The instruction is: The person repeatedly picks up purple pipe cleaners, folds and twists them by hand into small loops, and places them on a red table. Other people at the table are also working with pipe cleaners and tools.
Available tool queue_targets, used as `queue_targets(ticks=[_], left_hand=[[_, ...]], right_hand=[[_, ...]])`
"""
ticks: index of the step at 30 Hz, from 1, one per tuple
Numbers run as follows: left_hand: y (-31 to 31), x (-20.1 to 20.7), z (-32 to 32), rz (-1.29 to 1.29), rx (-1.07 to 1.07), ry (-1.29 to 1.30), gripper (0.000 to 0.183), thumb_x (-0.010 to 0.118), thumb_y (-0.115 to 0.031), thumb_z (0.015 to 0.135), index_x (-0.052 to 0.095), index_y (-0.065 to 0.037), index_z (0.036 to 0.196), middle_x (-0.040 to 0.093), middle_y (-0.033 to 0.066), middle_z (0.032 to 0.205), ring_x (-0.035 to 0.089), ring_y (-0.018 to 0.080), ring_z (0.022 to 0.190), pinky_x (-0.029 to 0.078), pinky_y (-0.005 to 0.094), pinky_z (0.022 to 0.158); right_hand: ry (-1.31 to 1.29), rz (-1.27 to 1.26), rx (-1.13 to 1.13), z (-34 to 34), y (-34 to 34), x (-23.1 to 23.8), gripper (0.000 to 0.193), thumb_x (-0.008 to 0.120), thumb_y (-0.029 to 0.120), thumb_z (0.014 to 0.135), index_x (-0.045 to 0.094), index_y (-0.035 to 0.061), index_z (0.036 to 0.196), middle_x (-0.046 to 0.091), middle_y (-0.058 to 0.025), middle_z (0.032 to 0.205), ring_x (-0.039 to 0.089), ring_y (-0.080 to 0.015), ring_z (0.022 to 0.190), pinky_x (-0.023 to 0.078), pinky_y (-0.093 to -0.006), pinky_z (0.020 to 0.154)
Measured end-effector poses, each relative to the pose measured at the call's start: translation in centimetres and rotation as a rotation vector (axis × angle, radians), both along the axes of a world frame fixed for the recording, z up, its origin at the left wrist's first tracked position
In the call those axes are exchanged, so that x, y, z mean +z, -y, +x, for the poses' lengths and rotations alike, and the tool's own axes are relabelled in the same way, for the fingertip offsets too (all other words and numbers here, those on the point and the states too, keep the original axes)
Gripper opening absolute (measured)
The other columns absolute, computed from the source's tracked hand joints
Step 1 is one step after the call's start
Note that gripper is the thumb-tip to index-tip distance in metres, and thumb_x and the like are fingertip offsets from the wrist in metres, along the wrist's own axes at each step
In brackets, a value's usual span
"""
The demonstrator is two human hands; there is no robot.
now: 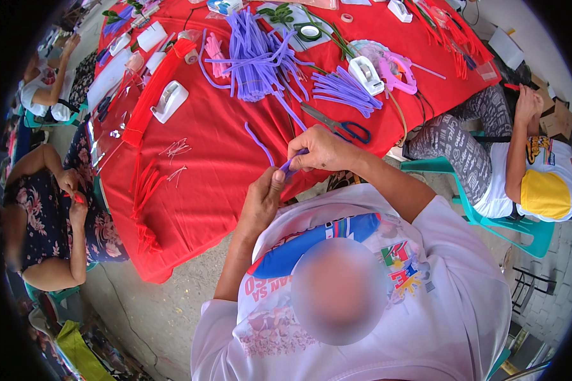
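My left hand (262, 193) and my right hand (321, 151) meet at the near edge of the red-covered table. Both pinch a purple pipe cleaner (258, 143), whose bent free end sticks up to the left. Another purple length slants from the right hand toward the big bundle of purple pipe cleaners (251, 73); whether it is the same piece I cannot tell. Just beyond the right hand lie scissors (338, 124) with dark blue handles. A smaller bunch of purple pipe cleaners (346, 92) rests behind them, partly under a white tape dispenser (366, 75).
The red tablecloth (216, 171) holds a second white tape dispenser (170, 101), red pipe cleaners (156, 95), a green tape roll (308, 32) and a pink plastic tool (401, 73). A person (51, 222) sits at left, another (515, 165) at right on a green chair (534, 235).
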State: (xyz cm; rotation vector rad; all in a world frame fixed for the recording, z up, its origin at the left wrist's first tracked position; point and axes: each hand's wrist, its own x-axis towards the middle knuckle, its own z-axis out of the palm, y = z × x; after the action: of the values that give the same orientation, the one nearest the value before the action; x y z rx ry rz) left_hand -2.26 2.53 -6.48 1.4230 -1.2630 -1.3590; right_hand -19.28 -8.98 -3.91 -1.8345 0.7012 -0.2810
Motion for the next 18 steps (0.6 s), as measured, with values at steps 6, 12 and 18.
queue_targets(ticks=[6, 12, 18], left_hand=[[1.0, 2.3, 1.3, -0.07, 0.075, 0.105, 0.035, 0.045, -0.03, 0.097, 0.063, 0.0, 0.099, 0.056, 0.0064, 0.069, 0.05, 0.0147, 0.059, 0.043, 0.0296, 0.056], [1.3, 2.0, 0.8, -0.226, -0.091, 0.439, 0.022, 0.059, -0.017, 0.086, 0.065, 0.002, 0.093, 0.059, 0.0178, 0.072, 0.056, 0.027, 0.06, 0.044, 0.0331, 0.058], [1.5, 0.4, 1.2, -0.028, -0.096, 0.196, 0.018, 0.063, -0.014, 0.083, 0.066, 0.003, 0.09, 0.058, 0.0165, 0.066, 0.054, 0.0194, 0.057, 0.043, 0.0322, 0.055]], right_hand=[[-0.07, -0.057, -0.002, 0.0, -0.1, 0.5, 0.013, 0.069, 0.011, 0.074, 0.066, -0.0009, 0.077, 0.062, -0.0114, 0.059, 0.058, -0.0152, 0.052, 0.043, -0.0306, 0.052], [-0.028, -0.21, -0.004, 0.2, -0.1, 0.1, 0.014, 0.069, 0.012, 0.074, 0.067, -0.0012, 0.078, 0.063, -0.0146, 0.063, 0.061, -0.0224, 0.055, 0.045, -0.0332, 0.055], [-0.121, 0.08, 0.016, -0.1, 0.0, 1.3, 0.013, 0.069, 0.012, 0.073, 0.067, -0.001, 0.076, 0.063, -0.011, 0.06, 0.06, -0.0161, 0.053, 0.045, -0.0312, 0.054]])
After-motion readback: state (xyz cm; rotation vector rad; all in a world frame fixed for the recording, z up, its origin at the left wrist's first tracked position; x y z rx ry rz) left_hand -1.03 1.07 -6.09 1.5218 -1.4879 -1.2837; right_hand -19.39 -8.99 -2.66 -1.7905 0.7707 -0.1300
